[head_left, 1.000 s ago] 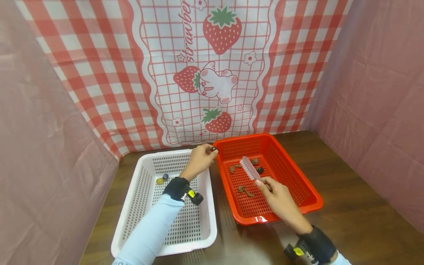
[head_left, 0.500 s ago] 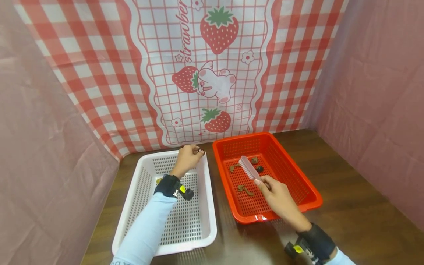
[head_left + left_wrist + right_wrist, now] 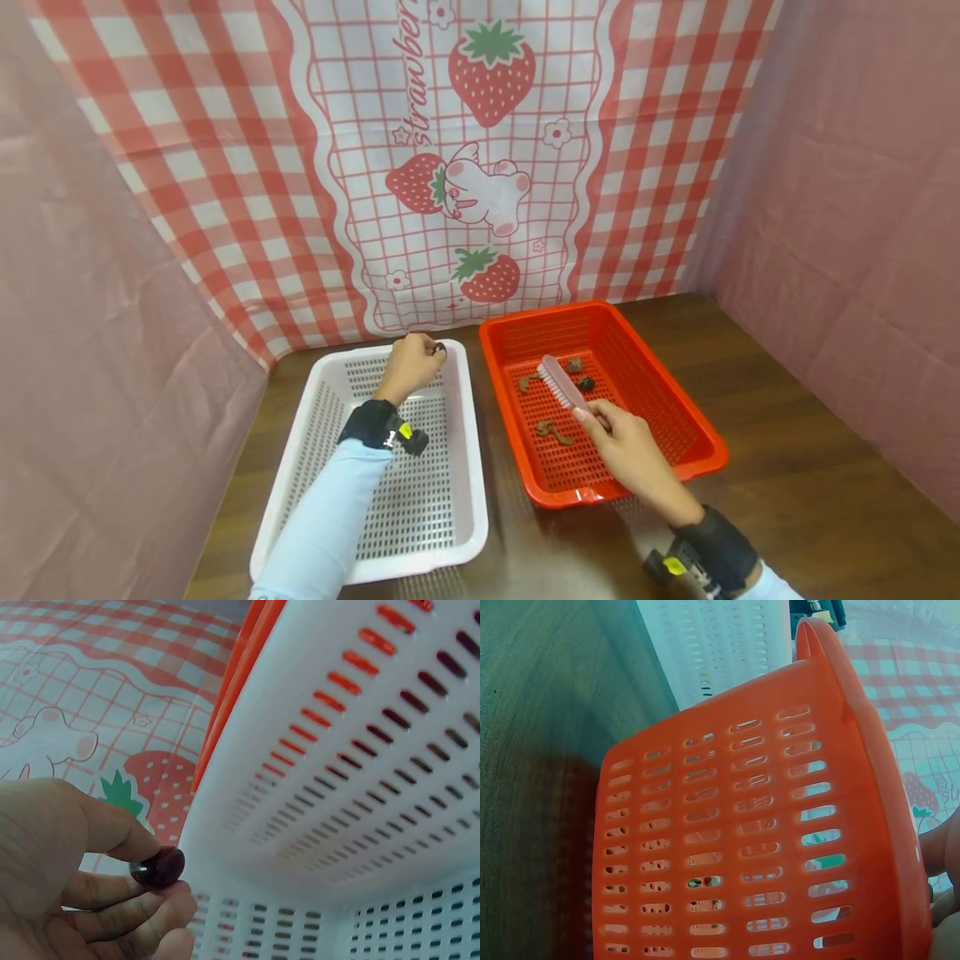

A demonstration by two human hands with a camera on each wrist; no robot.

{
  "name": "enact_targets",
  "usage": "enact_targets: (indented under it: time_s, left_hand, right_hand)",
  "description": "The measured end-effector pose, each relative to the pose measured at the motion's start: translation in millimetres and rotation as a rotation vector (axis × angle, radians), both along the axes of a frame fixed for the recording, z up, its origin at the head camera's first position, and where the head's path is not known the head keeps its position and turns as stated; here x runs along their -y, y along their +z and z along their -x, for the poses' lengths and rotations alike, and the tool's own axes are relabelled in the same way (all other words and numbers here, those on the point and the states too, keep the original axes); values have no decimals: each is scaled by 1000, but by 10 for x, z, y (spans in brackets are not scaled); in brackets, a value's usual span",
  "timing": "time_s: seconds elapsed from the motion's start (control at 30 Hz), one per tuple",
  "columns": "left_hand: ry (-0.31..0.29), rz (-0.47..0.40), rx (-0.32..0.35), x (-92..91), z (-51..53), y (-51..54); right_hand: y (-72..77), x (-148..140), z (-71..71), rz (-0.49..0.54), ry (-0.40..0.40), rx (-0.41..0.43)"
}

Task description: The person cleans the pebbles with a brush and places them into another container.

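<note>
Head view: the left hand [image 3: 411, 365] is at the far right corner of the white basket [image 3: 472, 492], which stands near the table's [image 3: 795, 442] left edge. The left wrist view makes out what its pinched fingers hold: a glossy dark red ball [image 3: 161, 868]; whether it touches the basket's rim I cannot tell. Only the head view shows the brush [image 3: 564, 383], its handle gripped in the curled fingers of the right hand [image 3: 630, 446], bristles facing left over the red basket [image 3: 660, 367] near the table's far edge. Brown scraps [image 3: 553, 432] and a dark lump [image 3: 587, 384] lie inside. The right wrist view is mostly that basket's slotted outer wall, with the hand just showing at the frame's edge.
</note>
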State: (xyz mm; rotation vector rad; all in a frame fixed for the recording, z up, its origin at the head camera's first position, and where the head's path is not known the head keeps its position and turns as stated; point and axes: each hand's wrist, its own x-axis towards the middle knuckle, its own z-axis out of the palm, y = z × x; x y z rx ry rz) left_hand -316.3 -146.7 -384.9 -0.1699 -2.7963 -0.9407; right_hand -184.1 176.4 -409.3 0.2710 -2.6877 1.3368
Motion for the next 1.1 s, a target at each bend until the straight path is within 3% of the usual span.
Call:
enact_targets:
  time_s: [0.13,0.53,0.83,1.1]
  left_hand:
    - [7,49,-2,83,-2,-4]
    - [11,107,102,234,0,-62]
    - [103,221,198,287,-1,-52]
    - [120,252,275,329,-43,-114]
  right_hand:
    - [20,12,-18,10,6,8]
    - [11,16,-26,16,-1,13]
    - [-3,-4,-21,26,2,19]
    - [-2,-11,-15,32,-3,34]
